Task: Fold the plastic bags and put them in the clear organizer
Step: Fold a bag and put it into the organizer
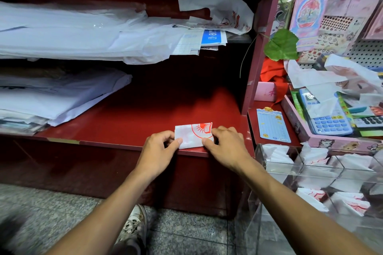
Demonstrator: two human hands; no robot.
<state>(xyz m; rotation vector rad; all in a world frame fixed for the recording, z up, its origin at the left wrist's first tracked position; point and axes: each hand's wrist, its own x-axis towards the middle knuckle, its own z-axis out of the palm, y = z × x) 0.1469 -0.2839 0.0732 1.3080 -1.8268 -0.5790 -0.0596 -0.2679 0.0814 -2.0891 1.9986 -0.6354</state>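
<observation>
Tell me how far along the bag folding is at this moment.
Partly done: the clear organizer at lower right already holds several folded white bags. In hand: a folded bag with a red print on the red shelf, pinched by the left hand and right hand. Left: storing it, then loose bags, one on the upper shelf, more at right.
</observation>
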